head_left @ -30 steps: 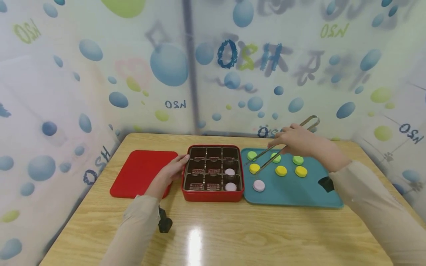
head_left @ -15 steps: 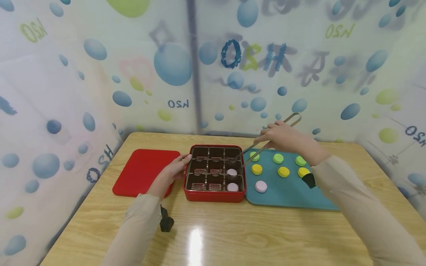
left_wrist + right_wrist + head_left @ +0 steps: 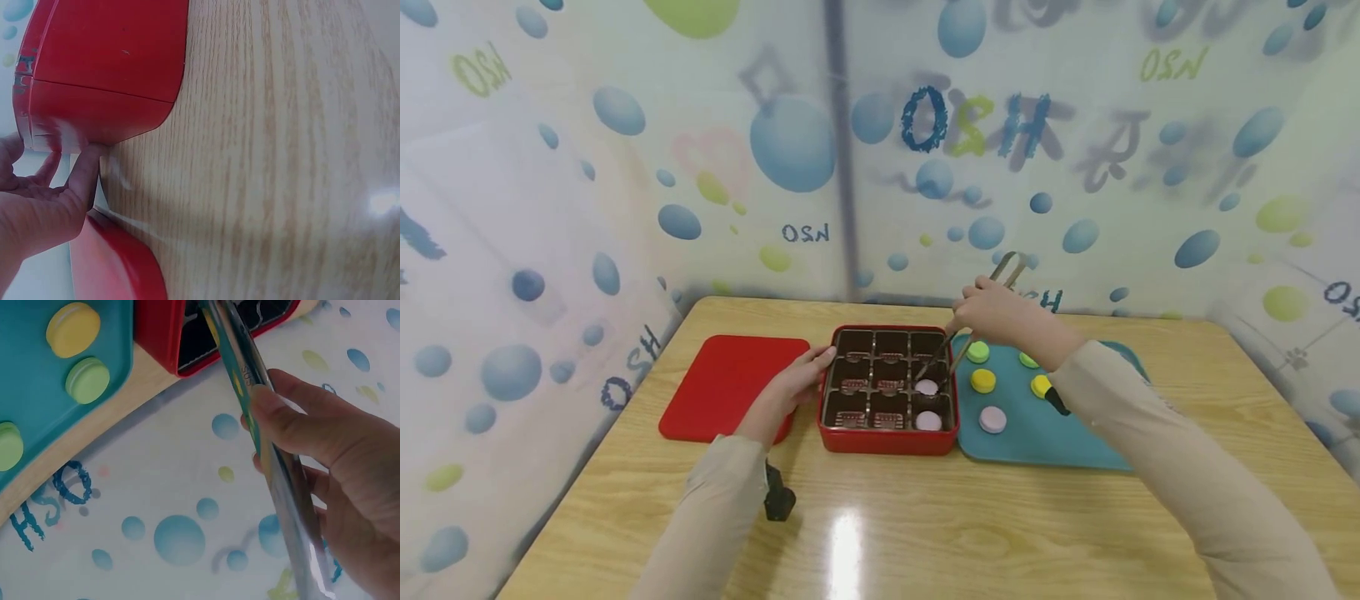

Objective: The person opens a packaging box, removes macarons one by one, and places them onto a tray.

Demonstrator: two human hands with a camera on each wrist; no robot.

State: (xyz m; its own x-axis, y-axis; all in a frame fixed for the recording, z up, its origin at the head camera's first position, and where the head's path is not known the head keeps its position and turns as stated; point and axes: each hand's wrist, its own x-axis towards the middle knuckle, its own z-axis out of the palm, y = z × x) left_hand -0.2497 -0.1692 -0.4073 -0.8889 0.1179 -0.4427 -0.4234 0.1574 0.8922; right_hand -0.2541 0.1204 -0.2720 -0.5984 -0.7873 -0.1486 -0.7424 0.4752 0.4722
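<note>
My right hand (image 3: 1011, 321) grips metal tongs (image 3: 294, 500), thumb on one arm and fingers on the other side. The tong tips reach down into the red box (image 3: 887, 443), at a lavender macaron (image 3: 927, 388) in the middle right compartment. A second lavender macaron (image 3: 928, 422) sits in the front right compartment. My left hand (image 3: 796, 383) rests against the box's left side, fingertips touching its wall with fingers fairly straight in the left wrist view. The box's dark insert has several small compartments.
Right of the box, a teal tray (image 3: 1045, 448) bears a lavender macaron (image 3: 992, 419), yellow macarons (image 3: 983, 381) and green macarons (image 3: 977, 352), partly hidden by my right arm. A red lid (image 3: 730, 390) lies left of the box. A patterned wall (image 3: 700, 150) stands behind the table.
My right hand has brought the tongs left from over the tray into the box, down to the middle right macaron. My left hand has stayed at the box's side.
</note>
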